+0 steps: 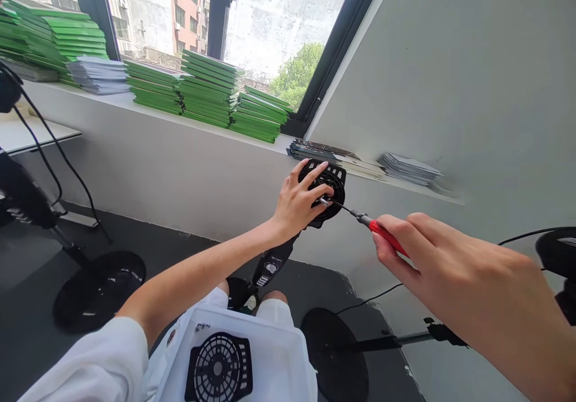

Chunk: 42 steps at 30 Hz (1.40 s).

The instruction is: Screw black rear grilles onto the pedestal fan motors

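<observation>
My left hand [299, 201] holds the black motor housing [338, 177] of a stand fan, its fingers spread over the front. Thumb and index finger are close to the silver shaft [324, 200] at the centre. In my right hand [450, 276] is a screwdriver [387, 236] with a red handle, gripped between thumb and fingers. Its thin blade points left into the housing, beside my left fingertips; the tip and any screw there are too small to make out. Below the housing runs the fan's black neck with a control panel [271, 267].
A white plastic tray [288, 354] on my lap holds a black slotted cover [219, 367]. Round fan bases stand on the floor at left [99, 291] and right [335, 354]. Green stacks [209, 90] and leaflets [407, 169] line the windowsill. A cable [369, 299] trails at right.
</observation>
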Motion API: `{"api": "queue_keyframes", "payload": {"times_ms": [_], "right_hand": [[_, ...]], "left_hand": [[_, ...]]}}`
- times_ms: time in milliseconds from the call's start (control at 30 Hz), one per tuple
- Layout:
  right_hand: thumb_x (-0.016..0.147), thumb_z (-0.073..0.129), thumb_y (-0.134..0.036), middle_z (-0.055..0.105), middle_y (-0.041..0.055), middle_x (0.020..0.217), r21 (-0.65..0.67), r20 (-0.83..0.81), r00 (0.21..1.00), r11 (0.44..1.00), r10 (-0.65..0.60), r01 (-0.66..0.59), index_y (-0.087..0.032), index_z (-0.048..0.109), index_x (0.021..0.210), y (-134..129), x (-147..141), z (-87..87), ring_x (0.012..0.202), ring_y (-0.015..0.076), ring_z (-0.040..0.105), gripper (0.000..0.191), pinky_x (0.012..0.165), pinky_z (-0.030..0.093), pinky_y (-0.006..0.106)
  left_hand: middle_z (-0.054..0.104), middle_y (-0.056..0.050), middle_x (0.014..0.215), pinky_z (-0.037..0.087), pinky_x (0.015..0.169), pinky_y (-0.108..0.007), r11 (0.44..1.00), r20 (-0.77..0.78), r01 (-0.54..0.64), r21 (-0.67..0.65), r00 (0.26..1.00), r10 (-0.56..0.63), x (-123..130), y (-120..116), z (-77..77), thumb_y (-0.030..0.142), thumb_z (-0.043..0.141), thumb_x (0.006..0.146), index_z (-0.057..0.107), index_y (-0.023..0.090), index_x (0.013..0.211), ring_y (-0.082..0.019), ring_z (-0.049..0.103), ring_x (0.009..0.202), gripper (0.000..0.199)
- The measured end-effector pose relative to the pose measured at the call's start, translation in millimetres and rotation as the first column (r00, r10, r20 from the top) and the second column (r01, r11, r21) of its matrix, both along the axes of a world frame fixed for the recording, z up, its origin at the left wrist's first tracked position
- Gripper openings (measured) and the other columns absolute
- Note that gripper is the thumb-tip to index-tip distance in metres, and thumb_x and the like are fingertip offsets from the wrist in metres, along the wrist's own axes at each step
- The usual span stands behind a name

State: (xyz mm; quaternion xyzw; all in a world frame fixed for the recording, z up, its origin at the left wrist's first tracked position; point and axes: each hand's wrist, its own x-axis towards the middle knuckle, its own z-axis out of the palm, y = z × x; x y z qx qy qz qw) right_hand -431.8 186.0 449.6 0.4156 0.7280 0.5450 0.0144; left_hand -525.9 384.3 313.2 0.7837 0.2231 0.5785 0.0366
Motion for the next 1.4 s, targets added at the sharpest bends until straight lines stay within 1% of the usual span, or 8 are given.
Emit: {"api": "queue_keyframes", "payload": {"times_ms": [200, 333, 667, 900, 967, 1067, 1233, 1400], "right_hand": [[0.11, 0.05, -0.023, 0.059, 0.0008, 0.073, -0.051, -0.051, 0.997, 0.997, -0.053, 0.05, -0.016, 0.065, 0.094, -0.5, 0.0, -2.3, 0.056, 0.0156, 0.047, 0.023, 0.053, 0.027, 0.034], [0.107, 0.056, -0.023, 0.06, 0.0007, 0.075, -0.072, -0.063, 0.996, 0.995, -0.067, 0.062, -0.017, 0.065, 0.099, -3.6, 4.4, -1.4, 0.059, 0.0163, 0.049, 0.014, 0.055, 0.029, 0.035], [0.111, 0.051, -0.021, 0.05, -0.0022, 0.071, -0.05, 0.009, 0.998, 0.997, 0.056, -0.056, -0.016, 0.064, 0.089, 3.3, -2.1, 9.6, 0.057, 0.0135, 0.041, 0.026, 0.053, 0.026, 0.031], [0.102, 0.029, 0.002, 0.049, 0.0025, 0.081, -0.151, 0.109, 0.987, 0.98, -0.117, 0.133, -0.018, 0.066, 0.092, 4.2, -15.7, 29.5, 0.063, 0.0166, 0.049, 0.044, 0.058, 0.029, 0.03], [0.108, 0.029, -0.006, 0.046, 0.0014, 0.071, -0.112, 0.158, 0.981, 0.985, -0.115, 0.133, -0.017, 0.061, 0.082, 6.7, -21.4, 29.6, 0.059, 0.0178, 0.05, 0.042, 0.056, 0.028, 0.031], [0.114, 0.034, -0.034, 0.025, -0.0057, 0.05, 0.002, 0.142, 0.981, 0.991, -0.135, 0.136, -0.02, 0.053, 0.072, 12.3, -25.2, 24.6, 0.04, 0.0174, 0.038, 0.048, 0.049, 0.018, 0.029], [0.111, 0.021, -0.028, 0.039, -0.0032, 0.05, -0.137, 0.046, 0.987, 0.978, -0.151, 0.156, -0.015, 0.062, 0.094, 14.7, -22.6, 20.9, 0.037, 0.0149, 0.036, 0.046, 0.046, 0.018, 0.027], [0.115, 0.026, -0.047, 0.026, -0.0046, 0.041, 0.031, 0.081, 0.96, 0.964, -0.267, 0.265, -0.019, 0.057, 0.075, 11.0, -19.6, 23.1, 0.036, 0.0157, 0.032, 0.058, 0.046, 0.015, 0.027]], "left_hand": [[0.053, -0.002, 0.162, 0.049, 0.119, -0.059, 0.999, 0.011, -0.015, 0.05, 1.0, 0.014, 1.0, 2.6, -5.0, 0.034, 0.065, 0.101, 0.076, 0.029, 0.1, -0.033, 0.029, 0.161, 0.012], [0.054, -0.002, 0.162, 0.049, 0.119, -0.058, 0.998, 0.019, -0.018, 0.055, 1.0, 0.017, 2.5, 3.0, -7.2, 0.036, 0.065, 0.101, 0.076, 0.029, 0.099, -0.032, 0.028, 0.162, 0.013], [0.057, -0.002, 0.159, 0.049, 0.12, -0.058, 0.998, 0.031, -0.033, 0.053, 0.999, 0.032, 4.1, 3.5, -6.0, 0.037, 0.066, 0.101, 0.077, 0.028, 0.099, -0.033, 0.034, 0.16, 0.014], [0.057, -0.001, 0.159, 0.049, 0.119, -0.059, 0.999, 0.033, -0.016, 0.045, 0.999, 0.015, 4.0, 4.7, -6.3, 0.038, 0.067, 0.1, 0.076, 0.03, 0.099, -0.034, 0.034, 0.159, 0.012], [0.056, -0.001, 0.16, 0.048, 0.12, -0.059, 0.999, 0.026, -0.011, 0.044, 1.0, 0.01, 3.1, 4.7, -5.9, 0.038, 0.066, 0.101, 0.077, 0.03, 0.1, -0.034, 0.033, 0.16, 0.013], [0.057, -0.001, 0.159, 0.049, 0.121, -0.059, 0.999, 0.025, -0.012, 0.038, 1.0, 0.011, 1.6, 4.5, -4.6, 0.035, 0.067, 0.1, 0.077, 0.029, 0.098, -0.034, 0.034, 0.159, 0.013], [0.055, -0.002, 0.161, 0.05, 0.119, -0.06, 0.999, 0.016, 0.028, 0.03, 0.999, -0.029, -2.7, 3.0, -2.3, 0.031, 0.07, 0.098, 0.078, 0.027, 0.099, -0.037, 0.033, 0.159, 0.009], [0.053, -0.002, 0.162, 0.046, 0.122, -0.062, 0.998, -0.002, 0.063, 0.0, 0.998, -0.063, -8.3, 1.2, -1.3, 0.031, 0.07, 0.098, 0.078, 0.028, 0.1, -0.036, 0.029, 0.161, 0.009]]}}
